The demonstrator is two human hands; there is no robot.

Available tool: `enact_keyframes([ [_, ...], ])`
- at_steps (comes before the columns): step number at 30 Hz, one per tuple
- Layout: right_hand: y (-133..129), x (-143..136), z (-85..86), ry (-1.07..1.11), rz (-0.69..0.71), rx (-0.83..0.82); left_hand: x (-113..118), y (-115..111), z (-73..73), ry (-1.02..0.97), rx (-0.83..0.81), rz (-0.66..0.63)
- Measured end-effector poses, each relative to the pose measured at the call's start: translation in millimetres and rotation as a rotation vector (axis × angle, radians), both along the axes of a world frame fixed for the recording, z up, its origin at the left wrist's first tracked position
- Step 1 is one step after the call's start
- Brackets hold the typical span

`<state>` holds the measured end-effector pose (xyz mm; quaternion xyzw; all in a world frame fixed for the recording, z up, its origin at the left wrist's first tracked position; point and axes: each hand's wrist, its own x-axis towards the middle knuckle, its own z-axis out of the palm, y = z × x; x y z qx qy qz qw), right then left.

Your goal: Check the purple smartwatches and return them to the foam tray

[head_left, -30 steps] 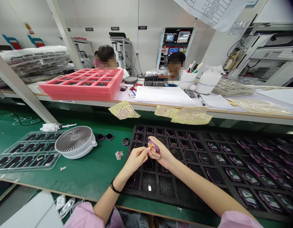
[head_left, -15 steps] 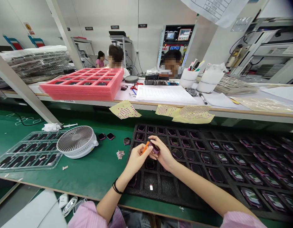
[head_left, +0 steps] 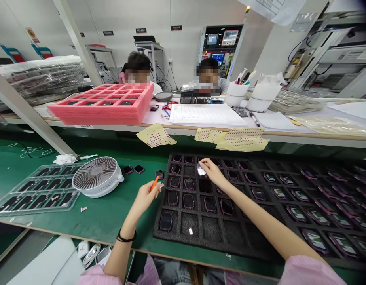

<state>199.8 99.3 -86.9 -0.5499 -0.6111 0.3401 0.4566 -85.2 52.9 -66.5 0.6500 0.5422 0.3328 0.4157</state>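
Note:
My left hand (head_left: 145, 196) is closed around a slim orange stick-shaped tool (head_left: 154, 183), over the green bench left of the black foam tray (head_left: 183, 239). A small pale scrap shows at its fingertips. My right hand (head_left: 211, 171) pinches a smartwatch body (head_left: 201, 169) over the tray's back rows; its face shines with reflected light. Around it sit purple-rimmed watch bodies in the tray's pockets, such as one watch (head_left: 188, 201). A loose watch (head_left: 159, 174) lies on the bench just behind my left hand.
A white fan (head_left: 96, 176) stands left, partly over a clear plastic tray (head_left: 67, 206) of black parts. Two more watches (head_left: 133, 170) lie beside it. Along the raised shelf are a pink foam tray (head_left: 135, 114), papers (head_left: 205, 114) and pen cups. Two people sit beyond.
My hands have moved apart. The left went left with the orange tool, off the foam tray; the right moved slightly right and back with the watch, whose face now catches light.

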Motion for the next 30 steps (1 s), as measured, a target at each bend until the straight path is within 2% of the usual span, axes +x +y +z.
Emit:
enact_keyframes([
  [3, 15, 23, -15.0, -0.129, -0.071, 0.026, -23, 4, -9.6, 0.266, 0.031, 0.074],
  [6, 20, 28, -25.8, -0.265, -0.078, 0.040, -33, 5, -19.1, 0.436, 0.005, 0.106],
  [8, 20, 25, -27.6, -0.360, -0.067, 0.065, -35, 5, -23.0, 0.494, -0.017, 0.099],
  [11, 19, 14, -20.4, -0.512, -0.072, 0.138, -36, 3, -24.2, 0.539, -0.016, 0.146],
  [14, 19, -12, -7.4, -0.647, -0.025, 0.217, -35, 2, -21.0, 0.499, 0.000, 0.208],
  [17, 23, -57, 0.8, -0.747, 0.116, 0.266, -31, -1, -17.0, 0.439, 0.015, 0.221],
  [20, 31, -106, -0.4, -0.818, 0.240, 0.296, -25, -4, -15.1, 0.390, 0.030, 0.195],
  [23, 39, -141, -4.3, -0.849, 0.319, 0.308, -25, -10, -11.9, 0.324, 0.022, 0.172],
  [25, 38, -152, -1.8, -0.845, 0.364, 0.310, -30, -18, -4.8, 0.245, 0.019, 0.119],
  [27, 29, -152, 7.8, -0.824, 0.424, 0.322, -40, -29, 6.8, 0.115, -0.017, -0.023],
  [29, 9, -139, 22.3, -0.744, 0.578, 0.325, -53, -45, 19.0, -0.040, -0.109, -0.263],
  [30, -4, -129, 29.6, -0.571, 0.792, 0.294, -60, -54, 23.2, -0.106, -0.162, -0.406],
])
